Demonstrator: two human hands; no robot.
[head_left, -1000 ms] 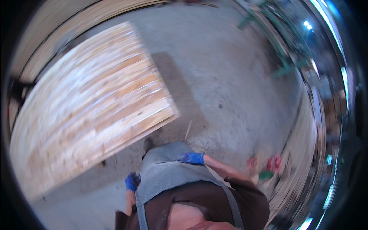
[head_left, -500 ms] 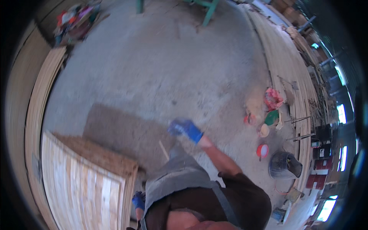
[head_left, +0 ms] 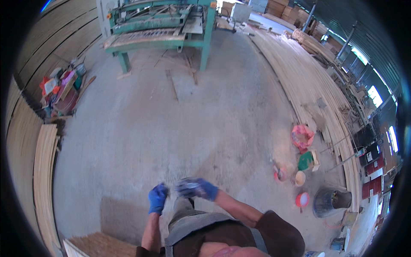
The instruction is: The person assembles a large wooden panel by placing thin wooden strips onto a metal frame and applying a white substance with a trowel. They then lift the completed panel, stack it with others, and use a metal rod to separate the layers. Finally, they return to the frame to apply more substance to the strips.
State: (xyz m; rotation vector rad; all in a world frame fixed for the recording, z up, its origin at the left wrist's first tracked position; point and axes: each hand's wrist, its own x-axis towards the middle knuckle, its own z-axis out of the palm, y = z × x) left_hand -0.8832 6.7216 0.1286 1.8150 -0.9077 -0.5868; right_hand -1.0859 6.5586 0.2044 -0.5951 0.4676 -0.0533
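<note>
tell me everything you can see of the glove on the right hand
The glove on the right hand is bright blue near the wrist, dark grey with pale patches toward the fingers, and looks like coated fabric. It ends at the wrist, leaving the forearm bare. It points left, beside the gloved left hand, above the grey trouser leg. Blur hides the fingertips and whether it touches anything there.

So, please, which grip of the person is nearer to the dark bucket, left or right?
Right. The right grip is to the left of the dark bucket; the left grip is on the same side, but farther from it.
</note>
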